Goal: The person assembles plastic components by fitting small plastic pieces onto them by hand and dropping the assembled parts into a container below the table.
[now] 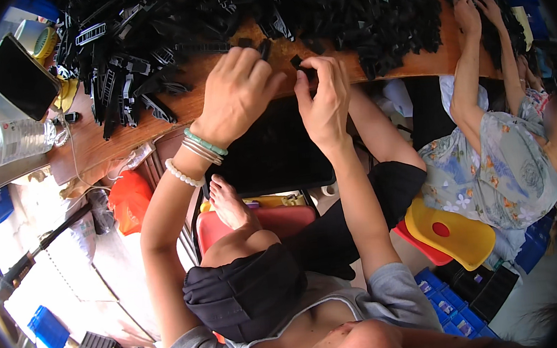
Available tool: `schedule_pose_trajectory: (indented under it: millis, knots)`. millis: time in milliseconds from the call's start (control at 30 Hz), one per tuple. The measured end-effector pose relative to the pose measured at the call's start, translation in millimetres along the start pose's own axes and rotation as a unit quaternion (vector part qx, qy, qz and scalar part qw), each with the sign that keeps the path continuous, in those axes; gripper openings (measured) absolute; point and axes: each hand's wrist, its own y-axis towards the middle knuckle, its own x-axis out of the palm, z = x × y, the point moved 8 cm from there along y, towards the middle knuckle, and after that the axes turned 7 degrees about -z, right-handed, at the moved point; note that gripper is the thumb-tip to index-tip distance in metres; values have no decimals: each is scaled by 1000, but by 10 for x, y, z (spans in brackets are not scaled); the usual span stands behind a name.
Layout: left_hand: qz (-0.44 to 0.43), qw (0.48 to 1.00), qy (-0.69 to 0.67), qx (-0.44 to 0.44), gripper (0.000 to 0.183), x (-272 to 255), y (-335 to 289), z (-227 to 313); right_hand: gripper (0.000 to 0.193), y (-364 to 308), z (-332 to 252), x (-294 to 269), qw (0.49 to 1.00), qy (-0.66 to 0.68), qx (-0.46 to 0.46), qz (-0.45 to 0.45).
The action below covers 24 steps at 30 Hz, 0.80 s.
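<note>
Right hand [326, 99]: I pinch small black piece [296, 62], upper centre of frame
Left hand [234, 94]: curled, can't tell my grip
Black piece: probably light, stiff; best held by edges

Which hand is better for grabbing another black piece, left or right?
Probably the left hand: the black pile lies just beyond it, though its grip is hidden, so it might hold something. The right hand looks busy, pinching a small black piece.
</note>
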Motion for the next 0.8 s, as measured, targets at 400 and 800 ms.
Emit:
schedule_pose_trajectory:
  millis: [400,800]
  knots:
    - [-48,997,46,31,24,-70,-283,88,22,-23,321,79,920,334,169,-119]
    - [13,984,-82,-159,27,-170,-344,-280,25,-70,25,-17,967,205,21,-148]
